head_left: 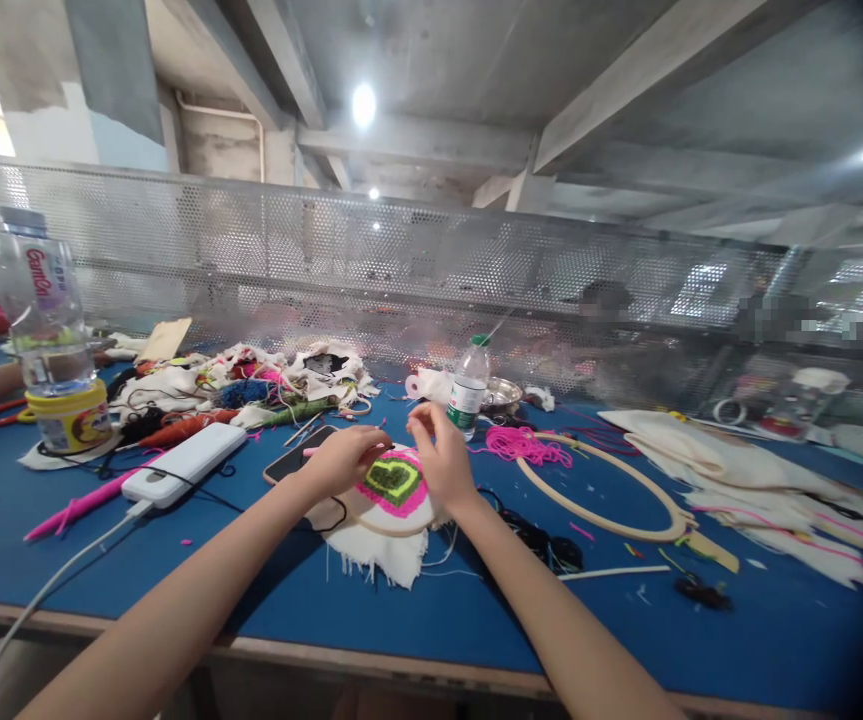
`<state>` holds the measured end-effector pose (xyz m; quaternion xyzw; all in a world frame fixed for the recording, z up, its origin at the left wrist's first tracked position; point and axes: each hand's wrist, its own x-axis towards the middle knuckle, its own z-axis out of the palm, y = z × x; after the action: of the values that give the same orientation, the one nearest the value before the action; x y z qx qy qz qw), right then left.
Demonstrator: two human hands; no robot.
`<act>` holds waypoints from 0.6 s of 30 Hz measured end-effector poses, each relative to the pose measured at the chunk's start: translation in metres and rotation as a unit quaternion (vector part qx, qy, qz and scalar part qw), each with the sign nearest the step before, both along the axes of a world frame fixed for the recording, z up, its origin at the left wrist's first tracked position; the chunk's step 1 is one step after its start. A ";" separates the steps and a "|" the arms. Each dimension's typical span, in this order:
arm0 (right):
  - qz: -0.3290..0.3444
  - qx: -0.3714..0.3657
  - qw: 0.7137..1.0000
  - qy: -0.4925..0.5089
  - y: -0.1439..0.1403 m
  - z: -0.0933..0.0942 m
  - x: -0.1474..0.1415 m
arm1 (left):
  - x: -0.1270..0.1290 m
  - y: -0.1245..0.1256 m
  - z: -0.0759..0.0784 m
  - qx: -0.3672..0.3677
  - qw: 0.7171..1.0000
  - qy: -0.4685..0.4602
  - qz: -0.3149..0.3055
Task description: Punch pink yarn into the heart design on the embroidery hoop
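Head — yarn heart (388, 482) on frayed white cloth (386, 556).

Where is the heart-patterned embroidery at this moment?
In the head view, the heart-patterned embroidery is below the picture's centre, between the left hand and the right hand, with the dark phone to its left.

A power bank (189, 463) (white, cabled) lies flat

One stitched heart (392, 482) — one phone (285, 463) — two labelled bottles (468, 390) (42, 285).
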<state>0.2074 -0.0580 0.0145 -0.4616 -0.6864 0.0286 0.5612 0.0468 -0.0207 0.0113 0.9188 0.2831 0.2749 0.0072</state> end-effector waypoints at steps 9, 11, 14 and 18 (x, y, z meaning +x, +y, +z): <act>-0.159 -0.082 0.977 -0.119 0.023 -0.012 0.047 | 0.002 0.003 0.000 -0.090 0.993 -0.074 0.030; -0.100 -0.118 0.983 -0.098 0.026 -0.016 0.042 | 0.002 0.003 0.001 -0.104 0.988 -0.103 0.037; 0.075 -0.175 0.982 -0.021 0.023 -0.015 0.024 | 0.002 0.002 0.004 -0.109 0.985 -0.127 0.041; 0.168 -0.188 0.964 0.080 0.017 -0.010 0.008 | 0.002 0.001 0.005 -0.111 0.985 -0.128 0.030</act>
<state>0.2150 -0.0406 0.0041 -0.4328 -0.6892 0.2880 0.5047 0.0493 -0.0198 0.0160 0.8608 0.3358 0.3569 0.1373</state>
